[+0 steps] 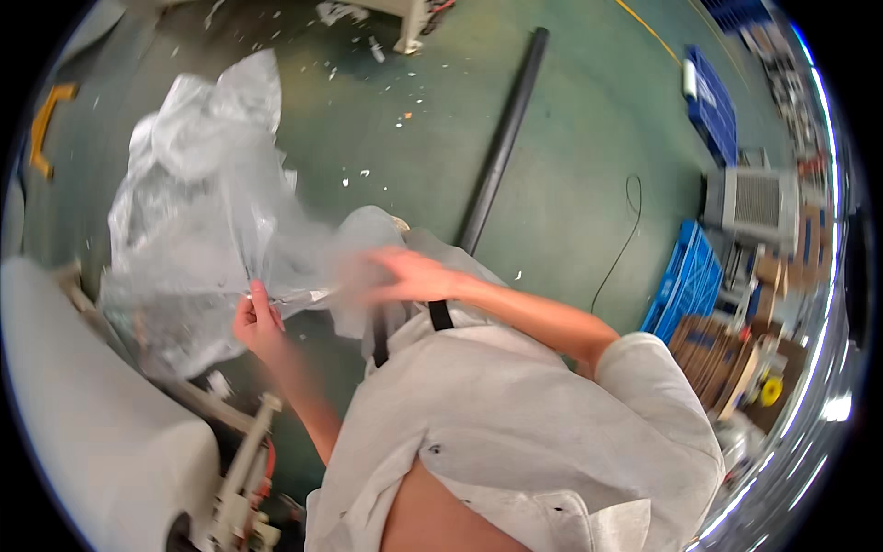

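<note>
A large crumpled sheet of clear plastic film (198,202) hangs and spreads over the floor in front of me, to the left. At its near edge, my left hand (260,317) is closed with thumb and fingers pinching the film. My right hand (400,276) is by the right side of the film, in front of my waist. Its fingers are smeared by motion, so whether it grips any film cannot be made out.
A long dark tube (506,138) lies on the green floor, among white scraps. At left stand a big pale roll (92,396) and a machine frame (244,460). Blue pallets (685,281), a grey unit (759,204) and cartons line the right. A thin cable (625,244) crosses the floor.
</note>
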A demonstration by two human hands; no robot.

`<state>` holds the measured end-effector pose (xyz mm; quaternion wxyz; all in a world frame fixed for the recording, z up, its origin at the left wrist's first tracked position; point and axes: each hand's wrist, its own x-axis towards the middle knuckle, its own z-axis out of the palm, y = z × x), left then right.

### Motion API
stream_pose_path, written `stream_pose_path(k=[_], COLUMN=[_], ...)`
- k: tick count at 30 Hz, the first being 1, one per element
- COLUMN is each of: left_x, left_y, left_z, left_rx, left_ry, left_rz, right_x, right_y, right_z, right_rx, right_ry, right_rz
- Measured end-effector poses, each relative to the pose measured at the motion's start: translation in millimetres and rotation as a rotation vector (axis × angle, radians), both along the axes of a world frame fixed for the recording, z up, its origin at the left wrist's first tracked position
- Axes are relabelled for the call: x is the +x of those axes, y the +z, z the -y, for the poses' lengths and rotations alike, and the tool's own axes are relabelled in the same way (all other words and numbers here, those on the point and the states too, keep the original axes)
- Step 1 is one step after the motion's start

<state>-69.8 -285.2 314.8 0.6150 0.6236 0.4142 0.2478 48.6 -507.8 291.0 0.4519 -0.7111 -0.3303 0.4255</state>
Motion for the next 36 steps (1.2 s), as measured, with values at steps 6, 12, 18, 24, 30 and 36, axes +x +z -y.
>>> stream_pose_path(k=[6,12,18,24,30,36], left_x=[1.8,7.5,59.0,160.0,213.1,267.6], left_y=[-17.0,21.2,70.3,132.3,162.0,157.7], left_z=[-52.3,-14.2,100.7,247.4,384.2,500.5], left_rx=[0.094,0.188,0.249,0.44,0.42,0.336], left_ry=[0.039,0.077,0.095,0.151,0.013,-0.12], left_rz=[0.035,0.048,0.098,0.353,0.472,0.537], right_x=[-44.9,-77.7,-92.8,-97.6,-42.7,67.8], right_y=[-50.5,-90.6,-112.5,-102.2,-63.9,-33.8], right_z=[148.9,223.9,290.5,453.0,624.3,698.4], right_rx=[-0.299,-0.225,-0.056,-0.208,-0.299,-0.12], right_ry=[-0.801,-1.192,-1.261,-1.426,-1.563,-1.505], right_rz=[0.102,-0.036,-0.118,-0.124,0.005,0.19])
